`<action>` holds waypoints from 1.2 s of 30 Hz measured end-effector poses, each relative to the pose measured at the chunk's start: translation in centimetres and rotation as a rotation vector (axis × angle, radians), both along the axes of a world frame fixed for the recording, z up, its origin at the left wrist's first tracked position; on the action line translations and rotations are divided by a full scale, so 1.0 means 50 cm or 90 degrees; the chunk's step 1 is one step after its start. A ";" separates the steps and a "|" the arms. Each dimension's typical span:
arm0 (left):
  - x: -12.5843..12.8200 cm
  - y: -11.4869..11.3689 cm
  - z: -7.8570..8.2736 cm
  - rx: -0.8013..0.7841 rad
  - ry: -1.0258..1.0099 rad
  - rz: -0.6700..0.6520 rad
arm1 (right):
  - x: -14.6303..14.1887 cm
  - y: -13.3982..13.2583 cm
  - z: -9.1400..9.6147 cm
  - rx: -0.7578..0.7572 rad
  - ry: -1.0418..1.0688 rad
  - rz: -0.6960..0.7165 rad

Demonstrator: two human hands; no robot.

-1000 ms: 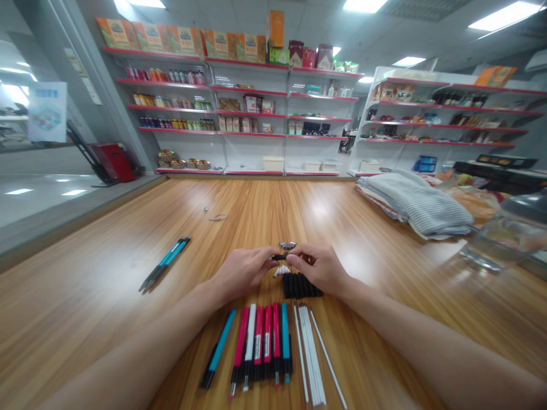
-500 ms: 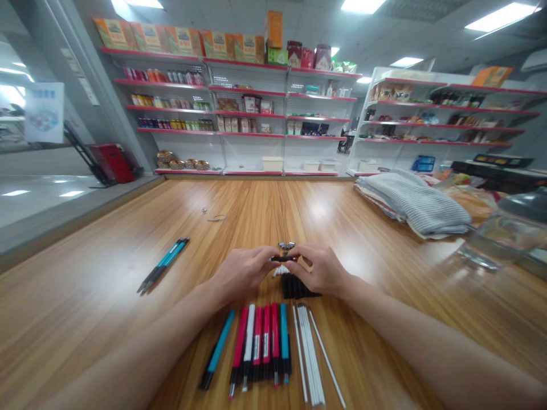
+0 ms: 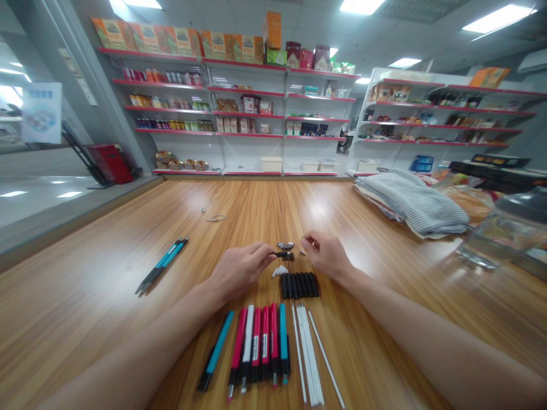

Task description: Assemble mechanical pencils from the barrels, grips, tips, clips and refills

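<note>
My left hand point(image 3: 245, 265) pinches a slim black pen part point(image 3: 281, 254), which points right over the table. My right hand point(image 3: 327, 253) is apart from it, its fingers curled and closed. A small silver piece point(image 3: 302, 252) shows just below these fingertips; I cannot tell whether they grip it. Between the hands lie a fan of small metal pieces point(image 3: 285, 246), some small dark parts point(image 3: 289, 257) and short white pieces point(image 3: 280, 271). Nearer me is a row of black tubes point(image 3: 299, 285). Red, white and blue pen barrels point(image 3: 265, 341) and thin white refills point(image 3: 310, 356) lie in front.
Two blue pens point(image 3: 162, 266) lie at left, a thin ring-like loop point(image 3: 216, 218) farther back. Folded striped cloth point(image 3: 416, 199) and a clear jar point(image 3: 496, 233) stand on the right. Stocked shelves point(image 3: 250, 117) rise beyond the table.
My right hand has moved right and slightly up, away from the black part both hands held. The left hand still holds it. The black tubes are now more exposed.
</note>
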State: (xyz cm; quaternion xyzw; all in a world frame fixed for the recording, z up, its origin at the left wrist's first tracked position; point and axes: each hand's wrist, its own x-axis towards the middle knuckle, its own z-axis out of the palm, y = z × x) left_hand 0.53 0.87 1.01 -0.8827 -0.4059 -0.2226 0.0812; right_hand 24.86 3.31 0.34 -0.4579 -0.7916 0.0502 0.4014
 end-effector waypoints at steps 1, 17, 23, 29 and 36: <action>0.000 0.000 0.000 -0.006 -0.014 0.000 | 0.006 0.009 -0.006 -0.010 -0.001 -0.020; 0.007 -0.003 -0.003 -0.054 -0.030 -0.011 | -0.038 -0.044 0.017 0.098 -0.150 0.186; 0.010 -0.011 0.004 -0.073 -0.034 -0.021 | -0.041 -0.050 0.022 0.118 -0.174 0.183; 0.004 -0.012 0.011 -0.006 0.032 -0.048 | -0.043 -0.048 0.020 0.131 -0.185 0.154; -0.002 -0.002 0.000 0.025 0.033 -0.066 | -0.040 -0.046 0.020 0.147 -0.188 0.179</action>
